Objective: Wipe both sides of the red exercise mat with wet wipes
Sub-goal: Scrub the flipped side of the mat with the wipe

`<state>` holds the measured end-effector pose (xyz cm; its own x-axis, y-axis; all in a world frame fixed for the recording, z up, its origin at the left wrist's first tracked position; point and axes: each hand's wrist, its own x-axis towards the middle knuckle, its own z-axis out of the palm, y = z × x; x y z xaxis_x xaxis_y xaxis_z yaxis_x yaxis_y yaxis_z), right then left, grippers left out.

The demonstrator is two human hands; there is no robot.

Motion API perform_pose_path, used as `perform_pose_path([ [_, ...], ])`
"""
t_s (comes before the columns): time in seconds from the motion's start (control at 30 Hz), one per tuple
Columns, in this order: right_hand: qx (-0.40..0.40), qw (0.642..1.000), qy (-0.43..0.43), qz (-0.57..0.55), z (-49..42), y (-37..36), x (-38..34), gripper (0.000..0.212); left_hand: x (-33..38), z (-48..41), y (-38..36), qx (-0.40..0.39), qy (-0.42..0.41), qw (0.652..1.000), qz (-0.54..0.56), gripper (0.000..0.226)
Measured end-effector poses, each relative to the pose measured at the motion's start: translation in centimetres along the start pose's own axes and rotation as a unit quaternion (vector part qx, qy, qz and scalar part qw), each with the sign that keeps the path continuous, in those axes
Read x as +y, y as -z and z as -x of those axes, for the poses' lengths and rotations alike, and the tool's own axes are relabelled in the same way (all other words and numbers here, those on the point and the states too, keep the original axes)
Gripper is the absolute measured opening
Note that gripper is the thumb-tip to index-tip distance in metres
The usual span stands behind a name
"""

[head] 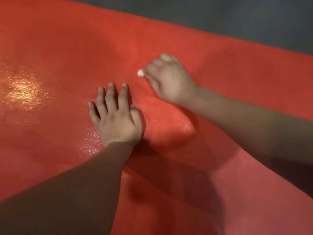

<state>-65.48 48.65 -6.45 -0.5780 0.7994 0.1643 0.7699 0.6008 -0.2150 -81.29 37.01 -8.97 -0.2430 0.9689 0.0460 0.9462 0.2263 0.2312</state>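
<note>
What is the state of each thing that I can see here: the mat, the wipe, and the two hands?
red mat: spread out flat, glossy wet patches at the left and around the left hand.
wet wipe: bunched up small, mostly hidden inside the right hand.
left hand: open, palm down, fingers spread on the mat.
right hand: closed around the wipe, on the mat.

Red mat (220, 68) filled most of the view; dark floor (220, 14) lay along its far edge. Left hand (116, 119) rested flat on the mat, fingers spread. Right hand (169, 78), just beyond it, was curled over a white wipe (140, 73). Wet sheen (23, 92) at left.
</note>
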Motion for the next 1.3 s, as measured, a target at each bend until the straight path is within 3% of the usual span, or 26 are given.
perform_pose_path([
  [0.1,-0.064,0.99,0.118,-0.048,3.5,0.4,-0.9,0.02,0.0,0.0,-0.1,0.0,0.0,1.0,-0.005,0.066],
  [0.17,-0.057,0.988,0.144,-0.007,2.8,0.5,0.2,0.019,0.0,-0.1,-0.1,-0.004,0.001,1.0,-0.005,0.066],
  [0.2,-0.043,0.991,0.127,0.024,1.6,0.4,1.0,0.02,0.0,-0.1,0.0,-0.008,0.002,1.0,-0.005,0.066],
  [0.27,0.013,0.997,0.005,0.078,-1.8,-0.2,2.9,0.026,0.1,-0.1,0.1,-0.014,0.004,1.0,-0.004,0.066],
  [0.37,0.061,0.964,-0.234,0.115,-6.5,-0.5,4.2,0.035,0.2,-0.1,0.2,-0.017,0.005,1.0,-0.003,0.066],
  [0.4,0.057,0.955,-0.272,0.105,-7.3,-0.8,3.5,0.033,0.2,-0.1,0.2,-0.017,0.007,1.0,-0.003,0.066],
  [0.47,0.042,0.965,-0.248,0.075,-8.1,-1.6,0.9,0.028,0.2,-0.1,0.1,-0.014,0.008,1.0,-0.003,0.066],
  [0.53,0.028,0.989,-0.145,0.024,-7.8,-2.3,-1.5,0.026,0.1,-0.1,0.0,-0.007,0.007,1.0,-0.006,0.066],
  [0.6,0.017,0.995,-0.101,0.011,-7.5,-2.2,-1.1,0.028,0.1,0.0,0.0,-0.007,0.006,1.0,-0.005,0.066],
  [0.77,0.044,0.939,-0.323,0.108,-9.4,-1.5,3.7,0.031,0.3,0.0,0.1,-0.011,0.01,1.0,0.001,0.065],
  [0.93,0.011,0.968,-0.248,0.037,-9.7,-1.3,2.5,0.032,0.5,0.1,0.1,0.001,0.013,1.0,0.008,0.064],
  [1.0,0.01,0.965,-0.256,0.053,-8.4,-0.5,3.8,0.032,0.5,0.1,0.0,0.001,0.011,1.0,0.01,0.063],
  [1.1,0.008,0.937,-0.329,0.119,-4.6,1.1,8.7,0.03,0.4,0.1,0.1,-0.001,0.011,1.0,0.014,0.063],
  [1.3,0.022,0.825,-0.539,0.168,3.5,4.2,15.6,0.031,0.5,0.1,0.0,0.006,0.009,1.0,0.015,0.062],
])
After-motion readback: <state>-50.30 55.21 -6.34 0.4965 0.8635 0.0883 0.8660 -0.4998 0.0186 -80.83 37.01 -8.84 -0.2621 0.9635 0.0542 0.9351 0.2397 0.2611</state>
